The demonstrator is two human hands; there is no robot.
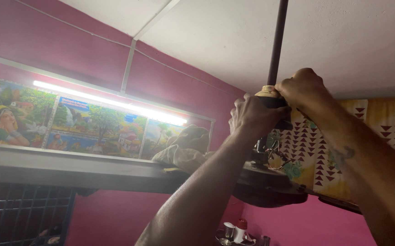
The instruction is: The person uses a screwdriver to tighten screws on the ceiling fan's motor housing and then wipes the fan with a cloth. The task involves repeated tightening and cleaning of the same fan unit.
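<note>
Your left hand [252, 116] and right hand [303, 87] are both clamped around the cream cup [268, 92] on the ceiling fan's [270, 184] dark downrod [277, 43].

Both hands grip the cup [269, 93] on the rod [276, 43], above the fan motor [270, 184].

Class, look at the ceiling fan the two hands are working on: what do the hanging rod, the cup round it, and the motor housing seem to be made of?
Rod: probably metal tube, dark matt paint; thin, straight, rigid.
Cup: likely plastic or painted metal, cream, smooth, mostly hidden by the left hand and right hand.
Motor housing: seemingly painted metal, dark and dull; the dim light leaves it uncertain.
</note>
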